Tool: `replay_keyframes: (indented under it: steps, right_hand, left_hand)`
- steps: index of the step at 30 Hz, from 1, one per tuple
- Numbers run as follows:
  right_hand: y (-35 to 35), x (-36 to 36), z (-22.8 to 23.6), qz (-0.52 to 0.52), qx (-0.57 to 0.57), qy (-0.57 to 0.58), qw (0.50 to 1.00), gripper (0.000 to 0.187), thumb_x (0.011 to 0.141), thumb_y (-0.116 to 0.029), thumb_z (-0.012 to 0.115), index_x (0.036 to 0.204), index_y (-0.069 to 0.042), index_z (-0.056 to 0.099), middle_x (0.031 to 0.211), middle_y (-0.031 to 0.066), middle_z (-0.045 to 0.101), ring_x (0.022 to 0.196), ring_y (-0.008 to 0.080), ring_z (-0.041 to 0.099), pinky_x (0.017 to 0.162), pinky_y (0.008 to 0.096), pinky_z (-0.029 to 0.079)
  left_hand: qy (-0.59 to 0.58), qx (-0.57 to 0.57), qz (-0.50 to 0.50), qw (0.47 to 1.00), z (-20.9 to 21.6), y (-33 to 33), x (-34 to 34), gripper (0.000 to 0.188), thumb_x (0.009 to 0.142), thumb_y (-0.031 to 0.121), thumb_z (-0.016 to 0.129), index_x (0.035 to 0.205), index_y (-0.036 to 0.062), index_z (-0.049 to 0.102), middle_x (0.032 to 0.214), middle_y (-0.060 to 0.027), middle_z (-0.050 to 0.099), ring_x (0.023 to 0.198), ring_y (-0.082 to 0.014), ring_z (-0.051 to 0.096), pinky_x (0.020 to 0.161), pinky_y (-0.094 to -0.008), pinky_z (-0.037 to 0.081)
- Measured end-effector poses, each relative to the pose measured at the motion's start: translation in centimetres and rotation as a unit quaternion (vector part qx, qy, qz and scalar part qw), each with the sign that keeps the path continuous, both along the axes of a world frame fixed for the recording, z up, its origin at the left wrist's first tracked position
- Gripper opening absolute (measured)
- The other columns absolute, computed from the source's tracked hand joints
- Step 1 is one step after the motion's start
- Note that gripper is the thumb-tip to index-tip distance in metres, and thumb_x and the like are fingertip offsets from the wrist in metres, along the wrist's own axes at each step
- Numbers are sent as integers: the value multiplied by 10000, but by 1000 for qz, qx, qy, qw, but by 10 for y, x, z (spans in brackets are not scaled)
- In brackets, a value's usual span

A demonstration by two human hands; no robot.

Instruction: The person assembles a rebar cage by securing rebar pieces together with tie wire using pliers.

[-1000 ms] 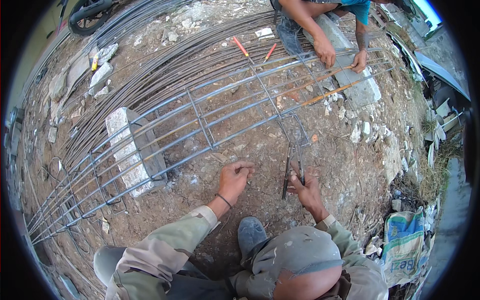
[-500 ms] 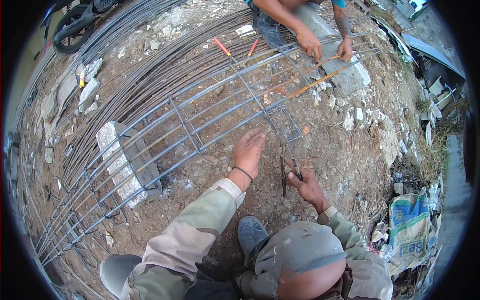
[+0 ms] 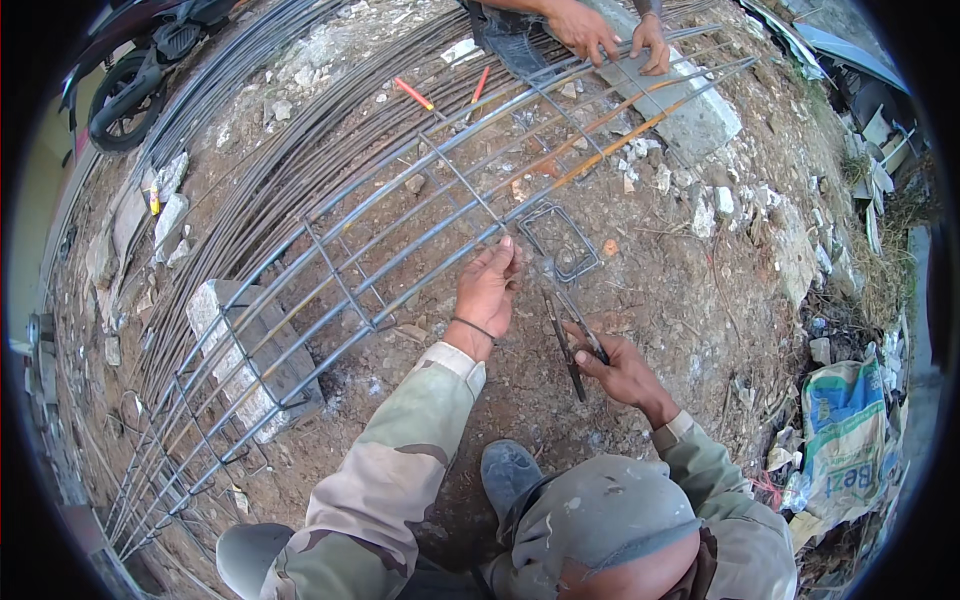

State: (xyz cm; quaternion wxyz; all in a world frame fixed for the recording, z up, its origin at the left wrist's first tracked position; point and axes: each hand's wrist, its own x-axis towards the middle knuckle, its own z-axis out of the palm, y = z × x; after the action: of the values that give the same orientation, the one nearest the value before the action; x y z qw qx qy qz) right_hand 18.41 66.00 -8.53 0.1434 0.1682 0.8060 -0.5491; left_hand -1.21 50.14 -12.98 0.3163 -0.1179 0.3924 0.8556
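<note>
My left hand (image 3: pixel 484 293) is raised to the near bar of a long rebar cage (image 3: pixel 345 290), its thumb and fingers pinched together beside a cross tie. What they pinch, if anything, is too small to make out. Lower and to the right, my right hand (image 3: pixel 625 375) grips a pair of pincers (image 3: pixel 560 318). The dark handles are spread apart, and the jaws point up toward the cage, close to my left fingertips. A square rebar stirrup (image 3: pixel 575 272) lies on the dirt just beyond the pincers.
A co-worker's hands (image 3: pixel 590 35) hold the cage's far right end over a concrete block (image 3: pixel 690 125). Another block (image 3: pixel 250 350) props the left part. Loose rods (image 3: pixel 235 190) and red-handled pincers (image 3: pixel 413 94) lie behind. A sack (image 3: pixel 842 430) and rubble edge the right side.
My left hand's fingers have gone from loosely extended to pinched at the near bar. The pincers remain in my right hand with their handles spread. The whole view has shifted slightly.
</note>
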Motion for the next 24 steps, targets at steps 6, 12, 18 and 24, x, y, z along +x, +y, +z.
replay_keyframes:
  steps: [6, 12, 18, 24]
  right_hand:
    - [1, -29, 8, 31, 57, 8, 998, 394, 1022, -305, 651, 1379, -140, 635, 735, 46, 503, 734, 138, 451, 713, 354, 455]
    - [-2, -48, 6, 31, 106, 19, 994, 322, 1007, -305, 671, 1217, -60, 680, 775, 107, 607, 738, 191, 531, 722, 386, 477]
    - [-6, -49, 16, 23, 106, 62, 992, 332, 1001, -344, 667, 1085, -23, 684, 787, 172, 649, 707, 264, 557, 721, 409, 486]
    - [-14, -54, 42, 41, 174, -16, 984, 329, 1008, -312, 660, 935, 9, 660, 698, 147, 634, 632, 240, 608, 633, 415, 480]
  left_hand:
    - [25, -102, -1, 994, 21, -9, 10, 188, 971, 182, 731, 1061, 17, 750, 896, 3, 698, 782, -72, 576, 717, -254, 441]
    - [77, -172, 35, 982, 49, -9, 26, 304, 931, 58, 683, 1194, -92, 701, 1091, -107, 733, 980, -142, 653, 897, -263, 496]
    - [110, -192, 54, 974, 43, -11, 38, 284, 933, 48, 676, 1182, -86, 703, 1074, -116, 729, 974, -152, 660, 867, -268, 504]
    - [68, -160, 36, 984, 19, -29, 74, 200, 995, 105, 634, 1149, 0, 704, 1032, -52, 739, 920, -133, 693, 800, -255, 517]
